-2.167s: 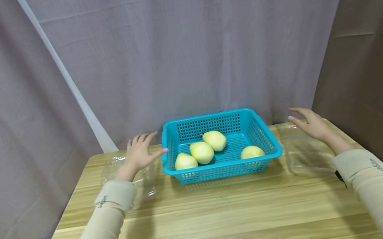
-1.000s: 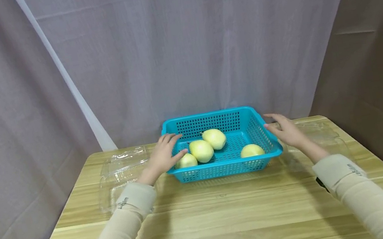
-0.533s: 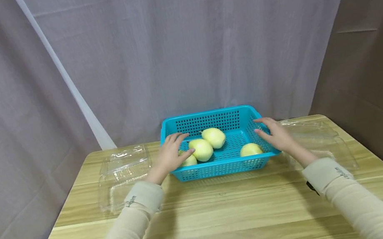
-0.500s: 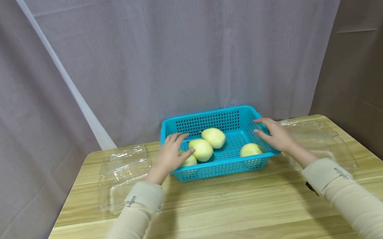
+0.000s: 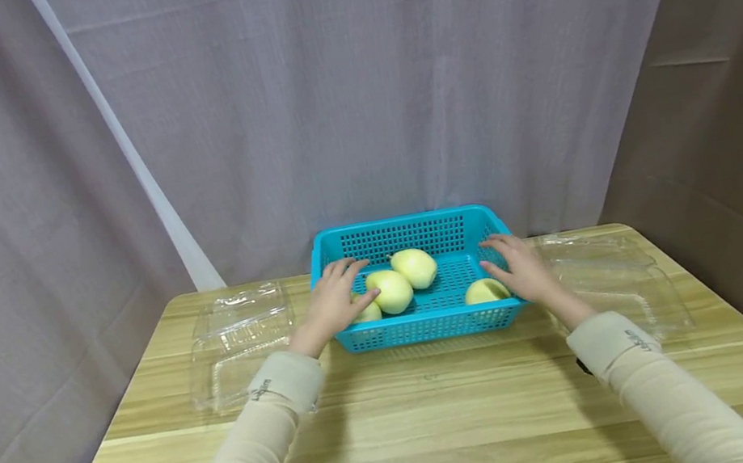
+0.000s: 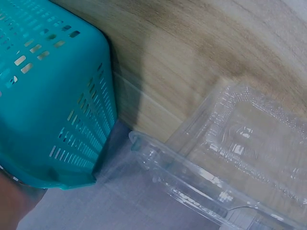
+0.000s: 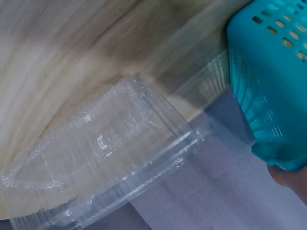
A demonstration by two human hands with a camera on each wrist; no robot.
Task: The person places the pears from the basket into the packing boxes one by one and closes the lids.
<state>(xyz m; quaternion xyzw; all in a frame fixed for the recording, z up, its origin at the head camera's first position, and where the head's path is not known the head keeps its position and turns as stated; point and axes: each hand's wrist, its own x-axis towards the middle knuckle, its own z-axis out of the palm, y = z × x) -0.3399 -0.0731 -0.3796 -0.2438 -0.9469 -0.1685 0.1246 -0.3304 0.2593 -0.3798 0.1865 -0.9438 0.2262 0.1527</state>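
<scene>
A blue plastic basket (image 5: pixel 432 326) with perforated walls stands at the back of the table, holding several pale yellow-green pears. My left hand (image 5: pixel 333 300) hangs over the basket's left end, fingers spread, and partly covers the nearest pear (image 5: pixel 369 313). Right beside its thumb lies a second pear (image 5: pixel 391 292), and behind that a third pear (image 5: pixel 415 268). Across the basket's right end reaches my right hand (image 5: pixel 522 270), fingers apart and slightly bent. Its thumb is above a lone pear (image 5: pixel 485 291) in the front right corner. In both wrist views only a bit of each hand shows beyond the basket wall.
Clear plastic clamshell boxes with raised lids flank the basket: a left box (image 5: pixel 238 360) and a right box (image 5: pixel 622 296). They stand on a wooden table (image 5: pixel 442 433). Grey curtain (image 5: pixel 376 83) hangs directly behind, and a brown cloth (image 5: pixel 733 146) closes off the right side.
Both hands have come inward from above the clear boxes to over the basket ends. In the last half second the right hand has shifted left toward the lone pear; the left has barely moved.
</scene>
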